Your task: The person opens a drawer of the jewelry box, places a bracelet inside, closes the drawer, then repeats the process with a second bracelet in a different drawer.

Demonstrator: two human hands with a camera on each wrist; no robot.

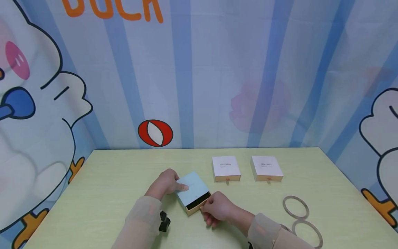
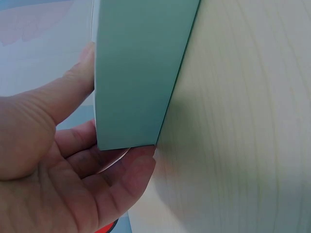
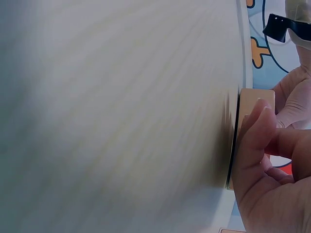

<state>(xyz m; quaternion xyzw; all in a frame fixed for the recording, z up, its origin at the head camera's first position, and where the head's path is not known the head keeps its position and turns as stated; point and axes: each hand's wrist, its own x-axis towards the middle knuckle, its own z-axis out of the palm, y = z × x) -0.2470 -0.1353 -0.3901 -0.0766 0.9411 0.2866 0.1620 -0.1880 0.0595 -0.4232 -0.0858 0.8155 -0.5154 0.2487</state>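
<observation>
A light blue drawer box (image 1: pixel 193 188) lies at an angle on the table, its tan drawer (image 1: pixel 193 208) pulled out a little, with a dark strip of the inside showing. My left hand (image 1: pixel 167 183) grips the sleeve's far left end, thumb on top. In the left wrist view, fingers curl round the corner of the box's green-blue side (image 2: pixel 138 73). My right hand (image 1: pixel 219 207) pinches at the drawer's front; in the right wrist view, its fingers cover much of the tan front (image 3: pixel 257 97) and hide exactly what they hold.
Two white drawer boxes, one near the middle (image 1: pixel 226 167) and one to its right (image 1: pixel 266 167), stand behind my right hand. Two grey rings, an upper one (image 1: pixel 308 208) and a lower one (image 1: pixel 320 238), lie at the right. A printed curtain (image 1: pixel 211 69) hangs behind the table.
</observation>
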